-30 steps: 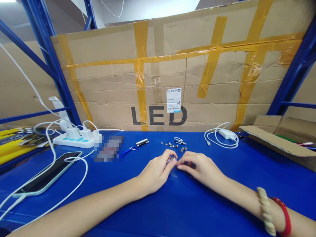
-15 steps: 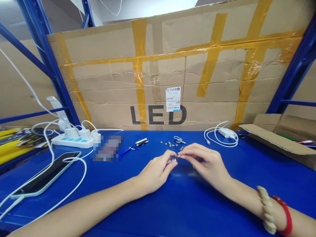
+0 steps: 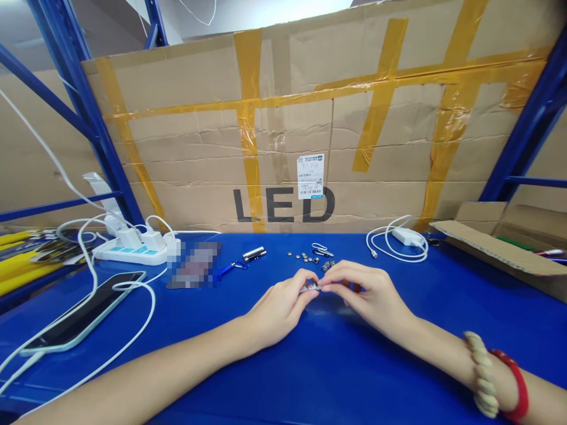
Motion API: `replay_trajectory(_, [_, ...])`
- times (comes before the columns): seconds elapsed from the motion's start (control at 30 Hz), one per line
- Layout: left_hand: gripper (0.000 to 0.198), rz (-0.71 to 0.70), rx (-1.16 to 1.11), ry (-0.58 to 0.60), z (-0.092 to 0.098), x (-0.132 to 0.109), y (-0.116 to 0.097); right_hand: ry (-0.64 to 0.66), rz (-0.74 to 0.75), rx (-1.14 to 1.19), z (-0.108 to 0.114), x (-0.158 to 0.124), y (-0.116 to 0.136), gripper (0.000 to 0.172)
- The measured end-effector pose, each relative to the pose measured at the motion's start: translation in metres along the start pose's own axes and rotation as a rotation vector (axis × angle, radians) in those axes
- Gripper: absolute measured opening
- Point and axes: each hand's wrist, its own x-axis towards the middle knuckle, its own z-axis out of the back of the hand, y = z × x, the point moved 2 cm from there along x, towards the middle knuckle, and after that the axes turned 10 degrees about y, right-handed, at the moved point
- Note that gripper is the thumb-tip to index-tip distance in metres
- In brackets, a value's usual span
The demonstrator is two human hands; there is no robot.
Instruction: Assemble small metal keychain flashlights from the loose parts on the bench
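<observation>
Above the middle of the blue table, my left hand point(image 3: 278, 308) pinches a small light-coloured cylinder with printing on it point(image 3: 309, 287) between thumb and fingers. My right hand point(image 3: 372, 295) meets its right end, fingertips closed on a tiny metallic piece point(image 3: 319, 287); the fingers hide most of it. Just beyond the fingertips lies a small heap of shiny metal bits point(image 3: 328, 265). Several little round silver discs point(image 3: 305, 257) are scattered behind my hands, with a looped pale cord point(image 3: 322, 250) beside them. Farther left rest silver cylinders point(image 3: 254, 254) and a blue strap with a clip point(image 3: 233, 268).
On the left are a phone point(image 3: 84, 310) with white cables, a white power strip point(image 3: 133, 252) and yellow-handled tools point(image 3: 22, 265). A white charger with coiled cable point(image 3: 407, 237) and an open cardboard box point(image 3: 500, 248) stand at right. A taped cardboard sheet point(image 3: 199, 159) closes the back.
My right hand has shifted slightly down and left, bringing its fingertips against the cylinder's end. The heap of metal bits shows more now. My left hand stays in place.
</observation>
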Motion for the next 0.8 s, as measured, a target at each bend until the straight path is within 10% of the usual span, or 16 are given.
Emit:
replay_trajectory(0.5, [0.013,-0.065,0.028,0.050,0.0000,-0.0039,-0.0050,0.081,0.048,0.082,0.0051,-0.0008,0.0017,0.014])
replay_trajectory(0.8, [0.007,-0.247,0.089,0.014,-0.0034,-0.0083,-0.0029,0.193,-0.432,0.574,-0.0013,-0.0018,-0.0066,0.019])
